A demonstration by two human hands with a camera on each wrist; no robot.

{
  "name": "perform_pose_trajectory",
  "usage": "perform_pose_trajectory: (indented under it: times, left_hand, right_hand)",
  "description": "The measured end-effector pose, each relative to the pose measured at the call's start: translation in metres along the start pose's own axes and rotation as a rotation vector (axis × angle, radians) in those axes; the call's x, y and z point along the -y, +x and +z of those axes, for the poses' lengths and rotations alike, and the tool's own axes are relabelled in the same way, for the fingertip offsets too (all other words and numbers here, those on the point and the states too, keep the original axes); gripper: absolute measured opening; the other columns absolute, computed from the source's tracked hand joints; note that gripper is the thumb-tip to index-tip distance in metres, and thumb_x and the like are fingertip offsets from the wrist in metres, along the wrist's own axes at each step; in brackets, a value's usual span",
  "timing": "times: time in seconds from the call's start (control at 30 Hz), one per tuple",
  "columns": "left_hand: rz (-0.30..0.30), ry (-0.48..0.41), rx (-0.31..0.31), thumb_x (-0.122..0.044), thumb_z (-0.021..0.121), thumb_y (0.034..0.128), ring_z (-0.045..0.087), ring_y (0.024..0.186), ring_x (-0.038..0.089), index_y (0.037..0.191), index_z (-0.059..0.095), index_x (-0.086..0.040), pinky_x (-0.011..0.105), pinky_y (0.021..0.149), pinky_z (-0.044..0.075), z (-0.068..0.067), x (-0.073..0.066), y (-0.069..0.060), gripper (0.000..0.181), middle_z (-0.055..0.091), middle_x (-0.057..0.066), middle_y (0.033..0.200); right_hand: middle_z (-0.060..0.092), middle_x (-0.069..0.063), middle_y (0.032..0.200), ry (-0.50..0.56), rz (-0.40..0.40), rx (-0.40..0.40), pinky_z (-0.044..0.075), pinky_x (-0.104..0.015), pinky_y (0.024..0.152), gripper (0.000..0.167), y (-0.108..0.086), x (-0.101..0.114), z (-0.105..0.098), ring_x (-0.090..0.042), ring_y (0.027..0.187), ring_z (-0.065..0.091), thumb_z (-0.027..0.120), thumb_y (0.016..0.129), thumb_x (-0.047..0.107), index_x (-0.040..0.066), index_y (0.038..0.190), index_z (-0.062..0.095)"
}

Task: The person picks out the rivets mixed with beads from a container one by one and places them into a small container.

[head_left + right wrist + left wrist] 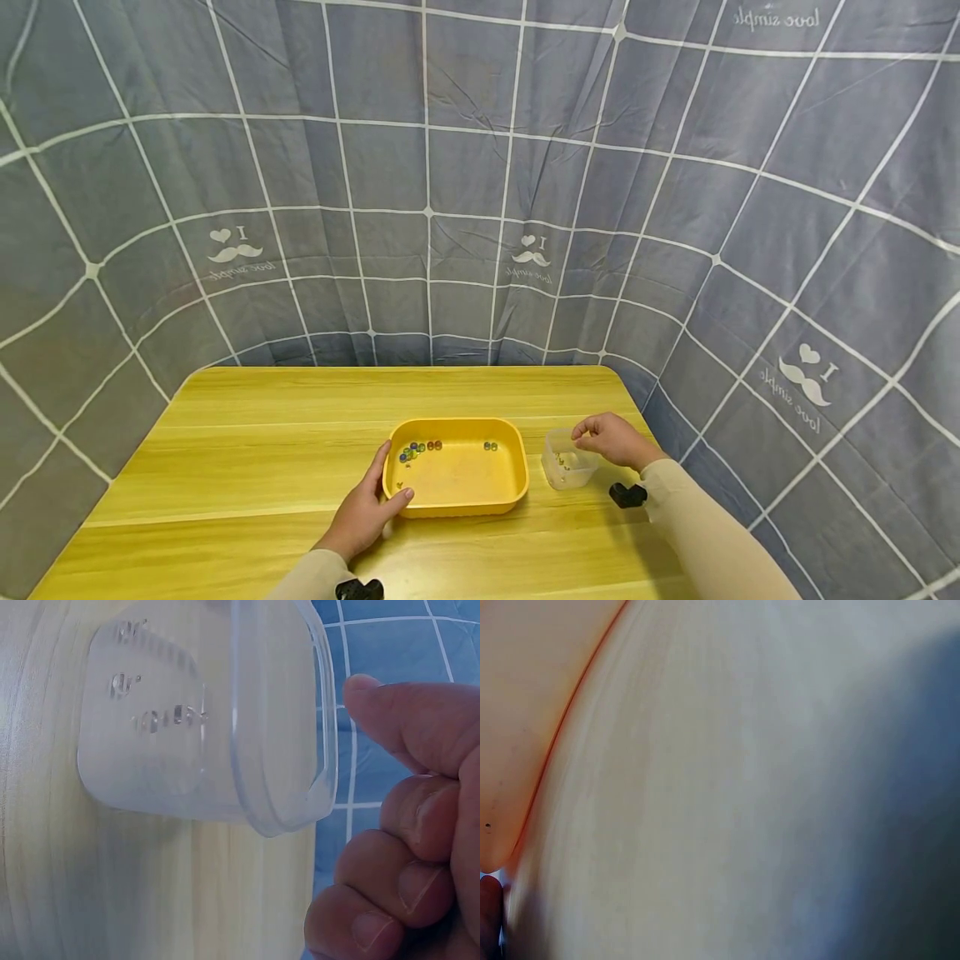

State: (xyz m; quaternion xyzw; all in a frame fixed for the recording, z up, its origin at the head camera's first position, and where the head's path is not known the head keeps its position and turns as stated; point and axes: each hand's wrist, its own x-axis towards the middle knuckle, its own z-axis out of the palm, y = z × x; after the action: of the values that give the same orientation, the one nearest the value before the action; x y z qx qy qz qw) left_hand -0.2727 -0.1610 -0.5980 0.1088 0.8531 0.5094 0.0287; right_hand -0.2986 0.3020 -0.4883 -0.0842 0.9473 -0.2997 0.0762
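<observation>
A yellow rectangular tray point(465, 483) lies on the table in the head view. My left hand point(362, 510) grips its left end, fingers along the outer wall and thumb over the front rim. Coloured glass beads point(413, 448) cluster at the tray's back left, and two beads point(491, 447) sit at the back right. Tiny golden bits point(400, 485) lie near the left wall. Over a clear plastic container point(557, 477), my right hand point(615, 439) hovers with curled fingers; nothing shows between thumb and forefinger. Small bits point(178, 714) lie inside the container in the right wrist view.
The wood-grain table point(225, 467) carries the tray and, to its right, the container. A grey-blue checked curtain point(465, 167) hangs behind and at both sides. Black straps point(627, 495) sit by the wrists. The left wrist view shows mostly tabletop.
</observation>
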Motion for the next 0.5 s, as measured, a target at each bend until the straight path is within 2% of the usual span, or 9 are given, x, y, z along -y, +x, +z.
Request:
perform_pose_trajectory:
  times: [0.07,0.13,0.37,0.43,0.5]
  left_hand:
    - [0.001,-0.001,0.001,-0.047,0.073,0.098,0.053,0.144,0.041,0.171,0.014,-0.032,0.058,0.113,0.046,-0.0003,-0.0005,-0.0002,0.095,0.043,0.021,0.164]
    - [0.0,-0.004,0.003,-0.047,0.073,0.098,0.053,0.144,0.041,0.171,0.014,-0.033,0.058,0.113,0.046,-0.0005,-0.0011,-0.0004,0.095,0.042,0.021,0.165]
    - [-0.003,-0.006,0.012,-0.048,0.073,0.0981,0.052,0.145,0.042,0.171,0.013,-0.033,0.059,0.113,0.045,-0.0014,-0.0013,-0.0005,0.095,0.042,0.021,0.165]
    - [-0.003,-0.002,0.012,-0.048,0.073,0.098,0.052,0.144,0.043,0.171,0.013,-0.033,0.06,0.113,0.046,-0.0017,-0.0011,-0.0007,0.095,0.043,0.022,0.164]
    - [-0.003,-0.003,0.012,-0.048,0.073,0.098,0.052,0.145,0.043,0.171,0.014,-0.033,0.06,0.113,0.045,-0.002,-0.0008,-0.0008,0.095,0.043,0.022,0.164]
  right_hand:
    - [0.073,-0.016,0.087,0.006,0.002,-0.001,0.043,-0.031,0.069,0.02,-0.0004,-0.0007,0.0007,-0.012,0.065,0.042,0.068,0.101,0.015,0.001,0.113,0.077]
    - [0.074,-0.017,0.089,0.015,0.001,-0.003,0.043,-0.032,0.068,0.019,-0.0007,-0.0012,0.0015,-0.013,0.066,0.042,0.069,0.1,0.013,0.0,0.111,0.077]
    - [0.058,-0.007,0.066,0.049,0.002,0.001,0.036,-0.03,0.059,0.015,0.0,-0.0055,0.0046,-0.014,0.06,0.034,0.071,0.098,0.012,0.001,0.106,0.077]
    - [0.057,-0.005,0.066,0.056,0.003,0.003,0.036,-0.03,0.059,0.014,0.0005,-0.0071,0.0055,-0.014,0.06,0.035,0.071,0.097,0.012,0.002,0.104,0.078]
    - [0.061,-0.009,0.069,0.062,0.0,0.004,0.037,-0.03,0.06,0.012,0.0009,-0.0081,0.0061,-0.014,0.061,0.035,0.072,0.097,0.012,0.003,0.103,0.078]
